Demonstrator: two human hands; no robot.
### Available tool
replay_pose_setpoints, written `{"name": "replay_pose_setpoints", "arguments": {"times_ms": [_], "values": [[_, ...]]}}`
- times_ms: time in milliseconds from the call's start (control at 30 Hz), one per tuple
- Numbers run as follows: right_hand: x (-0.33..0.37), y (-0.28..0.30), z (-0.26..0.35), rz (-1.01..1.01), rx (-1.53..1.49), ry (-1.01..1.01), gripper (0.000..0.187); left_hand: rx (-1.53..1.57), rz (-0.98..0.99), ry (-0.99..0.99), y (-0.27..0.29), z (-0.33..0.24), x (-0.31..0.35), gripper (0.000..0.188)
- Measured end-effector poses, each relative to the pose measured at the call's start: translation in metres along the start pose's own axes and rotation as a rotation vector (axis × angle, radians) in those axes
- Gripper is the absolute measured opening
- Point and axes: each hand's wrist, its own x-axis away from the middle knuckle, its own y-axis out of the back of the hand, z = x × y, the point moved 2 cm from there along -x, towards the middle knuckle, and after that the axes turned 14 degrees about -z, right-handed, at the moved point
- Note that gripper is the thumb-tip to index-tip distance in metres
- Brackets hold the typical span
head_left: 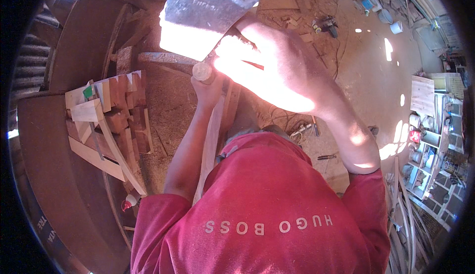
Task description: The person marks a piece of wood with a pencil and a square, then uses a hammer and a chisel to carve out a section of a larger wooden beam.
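Note:
A broad grey metal blade [208, 14] reaches in from the top edge, close to the view, its lower end brightly sunlit. Just below its lowest corner, my left hand [208, 92] is wrapped around a round wooden handle [202, 71], seen end-on. My right hand [267, 68] is beside the blade's right edge with its fingers curled in. Strong glare washes out those fingers, and what they grip cannot be made out. A long pale timber [212, 135] runs beneath my left wrist toward my body.
Stacked wood pieces [116, 115] stand at left beside a dark brown panel [54, 160]. Pliers [326, 157] and cables [297, 131] lie on the dusty floor at right. Farther right are shelves [428, 150] and long thin strips [406, 224]. Wood scraps [279, 3] lie at the back.

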Motion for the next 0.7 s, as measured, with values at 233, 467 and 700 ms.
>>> {"name": "replay_pose_setpoints", "arguments": {"times_ms": [233, 467, 700], "values": [[0.000, -0.011, 0.014, 0.051, -0.131, -0.045, 0.028, -0.191, -0.087, -0.220, 0.001, -0.001, 0.014, 0.010], [0.031, -0.043, -0.053, 0.164, 0.258, 0.250, 0.027, -0.131, 0.010, -0.253, -0.006, -0.010, 0.024, 0.019], [0.049, -0.066, -0.047, 0.177, 0.027, -0.006, 0.032, -0.122, 0.038, -0.236, 0.006, 0.010, 0.022, 0.019]]}}
